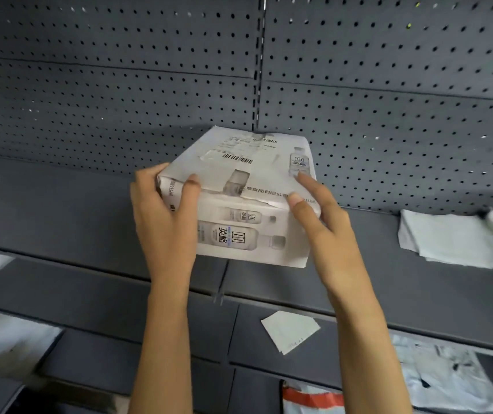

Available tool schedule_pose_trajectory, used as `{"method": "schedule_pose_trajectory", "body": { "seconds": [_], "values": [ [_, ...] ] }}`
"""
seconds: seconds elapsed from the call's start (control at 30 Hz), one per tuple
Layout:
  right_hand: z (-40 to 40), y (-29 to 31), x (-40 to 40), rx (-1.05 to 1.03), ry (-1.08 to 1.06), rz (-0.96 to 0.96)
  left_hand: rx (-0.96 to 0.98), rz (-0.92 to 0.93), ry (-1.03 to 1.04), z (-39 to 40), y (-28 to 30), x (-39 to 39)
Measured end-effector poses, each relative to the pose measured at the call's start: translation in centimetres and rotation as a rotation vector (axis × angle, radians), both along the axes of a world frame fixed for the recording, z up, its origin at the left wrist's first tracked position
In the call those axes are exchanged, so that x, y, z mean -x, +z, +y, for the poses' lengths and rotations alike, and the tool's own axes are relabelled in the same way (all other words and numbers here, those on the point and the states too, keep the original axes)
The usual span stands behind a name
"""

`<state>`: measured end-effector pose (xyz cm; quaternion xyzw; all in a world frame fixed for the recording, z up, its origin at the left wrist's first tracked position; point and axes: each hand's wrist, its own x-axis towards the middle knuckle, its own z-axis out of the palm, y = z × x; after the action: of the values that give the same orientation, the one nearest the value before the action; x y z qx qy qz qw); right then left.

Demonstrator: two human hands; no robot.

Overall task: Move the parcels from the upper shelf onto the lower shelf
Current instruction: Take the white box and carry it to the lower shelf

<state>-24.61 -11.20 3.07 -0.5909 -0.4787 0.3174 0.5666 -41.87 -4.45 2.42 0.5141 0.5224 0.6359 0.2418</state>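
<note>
Forearms rise from the bottom of the view at six o'clock, both reaching up and forward toward grey metal shelving.

Nearest the viewer, the lower shelf (pixel 293 372) runs across the bottom of the view. It carries a small white packet (pixel 290 330) at about five o'clock and a pale plastic mailer (pixel 445 375) further right. A bag with a red stripe (pixel 311 398) shows below them. Blurred pale parcels sit at the far left, around eight o'clock.

At the centre, the left hand (pixel 164 213) and right hand (pixel 325 222) hold a white printed box (pixel 248 201) between them. Each grip is clenched on a short end of the box, thumbs on top and fingers wrapped around the side. Two hands suit it, since the box looks wide and its torn top flap looks loose. The box carries bottle pictures and a barcode label. It sits at the front edge of the upper shelf (pixel 60 222), slightly tilted; whether it is resting or just lifted cannot be told.

Further back on the upper shelf, at three o'clock, lies a folded white parcel (pixel 454 240), well apart from the box, probably awaiting its turn.

Farthest away, a dark pegboard back wall (pixel 119 85) fills the top of the view.
</note>
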Motion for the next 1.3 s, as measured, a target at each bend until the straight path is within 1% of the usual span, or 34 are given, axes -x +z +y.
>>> {"method": "schedule_pose_trajectory", "body": {
  "seconds": [0.27, 0.37, 0.5, 0.67, 0.77, 0.93, 1.13, 1.3],
  "values": [
    [-8.6, 1.3, -8.6, -0.050, -0.145, 0.016, -0.044, 0.019, -0.132, -5.9, 1.3, -10.2],
    [-12.6, 1.4, -12.3, -0.056, -0.237, 0.034, -0.059, 0.028, -0.195, -9.1, 1.7, -14.6],
    [-18.9, 1.6, -17.5, -0.085, -0.355, 0.012, -0.087, 0.035, -0.291, -14.1, 1.8, -20.7],
    [-27.1, 1.9, -23.4, -0.133, -0.465, -0.013, -0.121, -0.024, -0.437, -21.0, 2.5, -27.8],
    [-32.0, 2.3, -26.5, -0.142, -0.535, -0.044, -0.173, -0.056, -0.529, -25.1, 3.1, -31.6],
    [-38.5, 3.0, -30.5, -0.188, -0.648, -0.055, -0.224, -0.066, -0.680, -30.4, 4.2, -37.0],
    [-45.3, 3.0, -35.0, -0.200, -0.835, -0.037, -0.179, -0.005, -0.904, -35.2, 4.7, -43.4],
    [-48.7, 2.0, -38.8, -0.183, -0.960, -0.041, -0.120, -0.017, -1.059, -37.8, 3.9, -48.9]
  ]
}}
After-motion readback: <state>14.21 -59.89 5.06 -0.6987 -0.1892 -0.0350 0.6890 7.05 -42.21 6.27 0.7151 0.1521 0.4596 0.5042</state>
